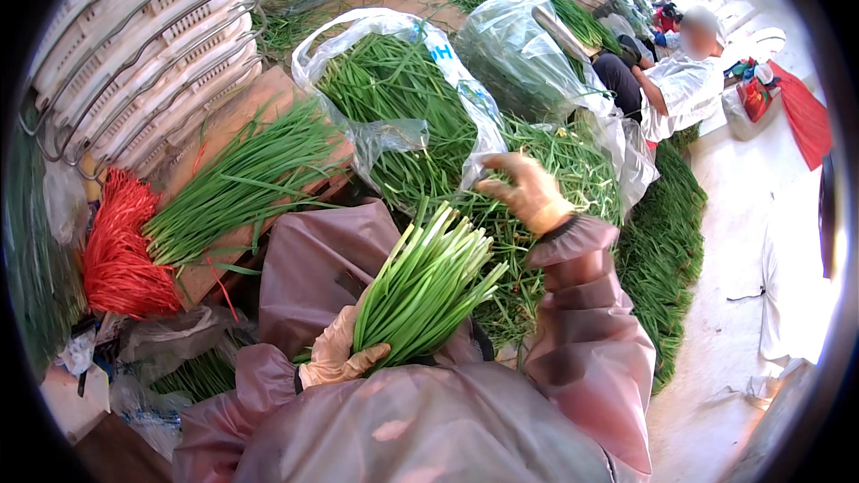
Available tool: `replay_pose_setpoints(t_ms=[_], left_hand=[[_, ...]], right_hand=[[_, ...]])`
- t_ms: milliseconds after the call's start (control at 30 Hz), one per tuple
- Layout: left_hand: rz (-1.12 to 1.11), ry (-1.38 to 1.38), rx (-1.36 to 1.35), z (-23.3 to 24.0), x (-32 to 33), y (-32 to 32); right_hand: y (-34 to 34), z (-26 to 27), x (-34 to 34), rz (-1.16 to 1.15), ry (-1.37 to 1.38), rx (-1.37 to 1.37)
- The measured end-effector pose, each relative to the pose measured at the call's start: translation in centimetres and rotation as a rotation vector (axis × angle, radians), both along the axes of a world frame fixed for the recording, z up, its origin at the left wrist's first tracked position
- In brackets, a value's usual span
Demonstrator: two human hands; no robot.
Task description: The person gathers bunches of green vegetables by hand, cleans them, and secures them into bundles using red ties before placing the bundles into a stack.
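My left hand [343,352], in a pale glove, grips a thick bundle of green garlic chives [423,288] against my lap. The pale cut ends of the bundle point up and away from me. Over a heap of loose chive trimmings [570,161] hangs my right hand [523,191], also gloved, its thumb and fingers apart with nothing between them. Just beyond it stands an open clear plastic bag [482,121] full of chives [402,87]. To the left, a loose pile of chives [248,174] lies on a cardboard-topped board [191,282].
Red plastic ties [124,248] hang at the board's near end. Stacked white crates [147,47] with metal handles rise at left. A second plastic bag [523,47] stands ahead. Bundled chives [661,241] line the right, beside pale floor [731,235]. Another person [684,94] sits at the far right.
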State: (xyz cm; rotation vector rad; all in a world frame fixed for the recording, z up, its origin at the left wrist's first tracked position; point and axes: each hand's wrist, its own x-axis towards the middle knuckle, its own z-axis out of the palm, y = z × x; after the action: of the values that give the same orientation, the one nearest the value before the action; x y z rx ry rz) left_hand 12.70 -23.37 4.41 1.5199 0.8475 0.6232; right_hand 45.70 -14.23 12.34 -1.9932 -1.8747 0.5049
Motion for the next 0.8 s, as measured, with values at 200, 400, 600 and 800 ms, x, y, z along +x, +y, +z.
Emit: replay_pose_setpoints(t_ms=[200, 400, 600, 800], left_hand=[[0.002, -0.041, -0.088, -1.0, 0.5, -0.4], [-0.06, -0.171, -0.212, -1.5, -0.3, 1.0], [-0.013, -0.365, -0.856, 0.5, 0.2, 2.7], [0.142, -0.473, -0.883, 2.8, 0.2, 2.3]], right_hand=[[1.5, -1.1, -4.9, 0.311, 0.778, -0.405], [0.7, -0.6, -2.9, 0.057, 0.943, 0.053], [-9.0, 0.5, 13.3, -0.681, 0.615, 0.621], [-13.5, -2.6, 11.5, -0.388, -0.113, 0.356]])
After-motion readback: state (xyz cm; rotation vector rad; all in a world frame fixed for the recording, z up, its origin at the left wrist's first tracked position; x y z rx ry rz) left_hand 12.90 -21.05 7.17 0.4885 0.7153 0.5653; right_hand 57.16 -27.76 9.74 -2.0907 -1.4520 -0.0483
